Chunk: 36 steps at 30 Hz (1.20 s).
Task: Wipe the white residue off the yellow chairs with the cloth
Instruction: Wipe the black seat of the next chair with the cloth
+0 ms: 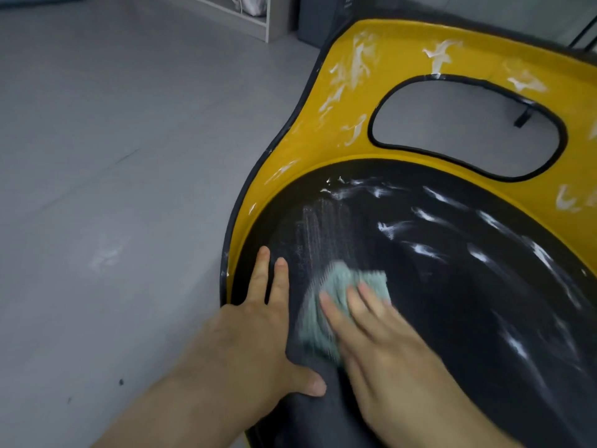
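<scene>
Head view: the right hand (381,344), fingers flat, presses the blurred green cloth (342,286) onto the black seat (452,286) of the yellow chair (342,101). The left hand (255,337), fingers straight, apparently braces its edge. White residue (358,59) streaks ahead; firm, overlapping strokes should lift it.

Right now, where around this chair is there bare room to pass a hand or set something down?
Bare: the middle of the black seat, between the cloth and the white streaks; the grey floor left of the chair; the backrest's oval opening. Crowded: the seat's near-left edge, where the left hand rests and the right hand presses the cloth.
</scene>
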### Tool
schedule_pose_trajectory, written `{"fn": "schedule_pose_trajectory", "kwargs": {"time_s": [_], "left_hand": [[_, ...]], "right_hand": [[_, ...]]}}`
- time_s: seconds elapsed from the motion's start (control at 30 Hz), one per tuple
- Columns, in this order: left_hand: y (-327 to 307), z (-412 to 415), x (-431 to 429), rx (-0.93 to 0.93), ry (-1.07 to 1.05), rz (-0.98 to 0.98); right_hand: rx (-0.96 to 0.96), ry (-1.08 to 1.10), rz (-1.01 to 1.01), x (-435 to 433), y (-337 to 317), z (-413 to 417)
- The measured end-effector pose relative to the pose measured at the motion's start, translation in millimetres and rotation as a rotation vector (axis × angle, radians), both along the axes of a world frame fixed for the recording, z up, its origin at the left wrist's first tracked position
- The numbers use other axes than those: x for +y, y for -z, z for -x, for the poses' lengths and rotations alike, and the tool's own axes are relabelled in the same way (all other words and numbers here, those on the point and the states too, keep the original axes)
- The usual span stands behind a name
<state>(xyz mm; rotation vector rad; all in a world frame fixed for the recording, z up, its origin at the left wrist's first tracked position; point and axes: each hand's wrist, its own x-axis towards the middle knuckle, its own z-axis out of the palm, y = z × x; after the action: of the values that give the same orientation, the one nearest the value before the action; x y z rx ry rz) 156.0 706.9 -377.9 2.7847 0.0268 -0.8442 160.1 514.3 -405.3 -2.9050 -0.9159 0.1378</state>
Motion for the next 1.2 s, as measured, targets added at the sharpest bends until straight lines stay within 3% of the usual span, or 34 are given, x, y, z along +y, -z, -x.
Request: {"fn": "schedule_pose_trajectory", "kwargs": {"time_s": [0.2,0.27,0.37,0.47,0.57,0.77,0.9,1.03,1.2], "left_hand": [[-2,0,-2,0.006,0.003,-0.026],[0,1,0,0.005,-0.01,-0.025],[2,3,2,-0.019,0.008,-0.007],[4,2,2,-0.01,0.004,-0.002],[4,-1,1,0.008,-0.006,0.009],[6,-4,-1,0.022,-0.002,-0.011],[6,-2,2,0.009,0.008,0.032],[5,-1,3,0.011,-0.013,0.061],[5,-3,-2,0.028,-0.04,0.052]], "right_hand": [[0.072,0.162,0.023,56,-12,-135],[0.046,0.141,0.024,51,-7,-118],[-0.025,0.05,0.039,22,-6,-29],[-0.041,0.038,-0.091,-1,3,30],[-0.029,0.046,-0.018,8,-2,5],[0.025,0.133,0.037,71,-10,-129],[-0.05,0.077,0.084,48,-4,-64],[-0.115,0.116,-0.038,9,6,26],[-0.071,0.12,0.066,21,0,-40]]}}
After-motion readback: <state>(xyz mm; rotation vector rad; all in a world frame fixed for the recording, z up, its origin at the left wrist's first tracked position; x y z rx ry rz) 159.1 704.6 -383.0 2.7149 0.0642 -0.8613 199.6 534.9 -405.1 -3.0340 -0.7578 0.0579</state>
